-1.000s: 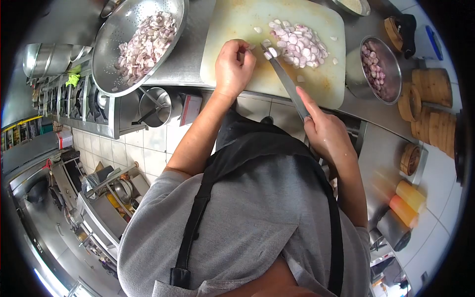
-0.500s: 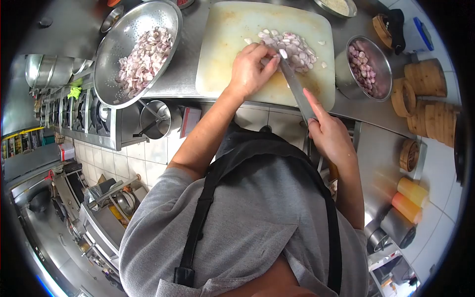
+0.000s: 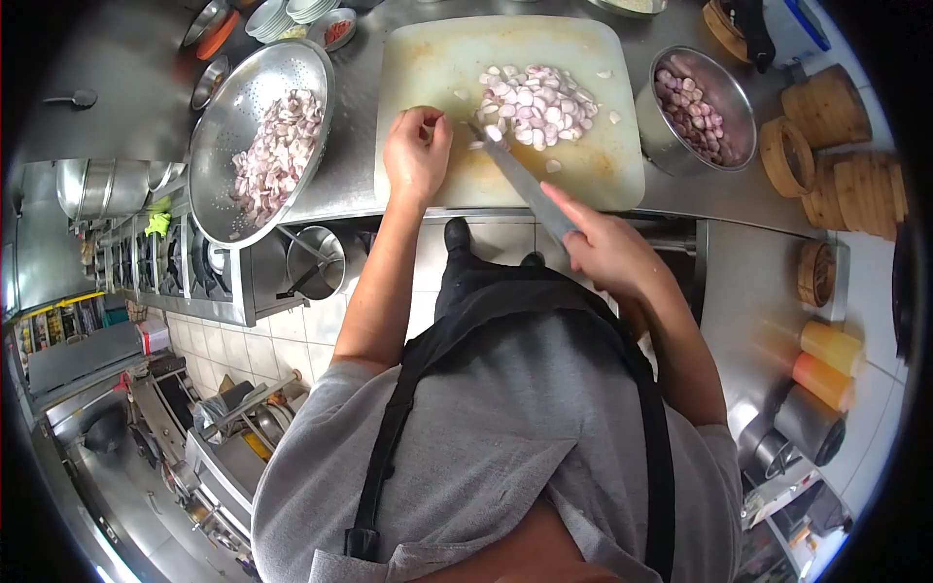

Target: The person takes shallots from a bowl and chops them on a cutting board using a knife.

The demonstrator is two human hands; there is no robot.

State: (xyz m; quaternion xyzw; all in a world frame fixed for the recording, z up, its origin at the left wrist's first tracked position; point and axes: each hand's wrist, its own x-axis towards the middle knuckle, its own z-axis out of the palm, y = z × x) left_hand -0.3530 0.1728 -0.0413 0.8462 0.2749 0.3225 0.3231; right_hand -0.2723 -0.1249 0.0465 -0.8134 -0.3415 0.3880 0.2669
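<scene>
My right hand (image 3: pixel 614 251) grips a kitchen knife (image 3: pixel 530 185), its forefinger stretched along the blade. The knife's tip points up and left, beside a pile of peeled shallots (image 3: pixel 540 109) on the white cutting board (image 3: pixel 413 68). A pale piece lies at the blade near its tip. Over the left part of the board, my left hand (image 3: pixel 418 157) is closed with fingers curled and thumb pressed in. What it holds, if anything, is hidden. A few loose pieces lie apart from the pile.
Left of the board leans a large metal colander (image 3: pixel 216 146) with shallot skins (image 3: pixel 277 160). A steel pot (image 3: pixel 671 146) of unpeeled shallots (image 3: pixel 692 117) stands at right, near bamboo steamers (image 3: pixel 787 160). A small bowl of red pieces (image 3: pixel 337 31) sits behind the colander.
My left hand has moved left, away from the knife and the pile. The knife has shifted left, and its tip is now at the pile's lower left edge. The view has shifted slightly.
</scene>
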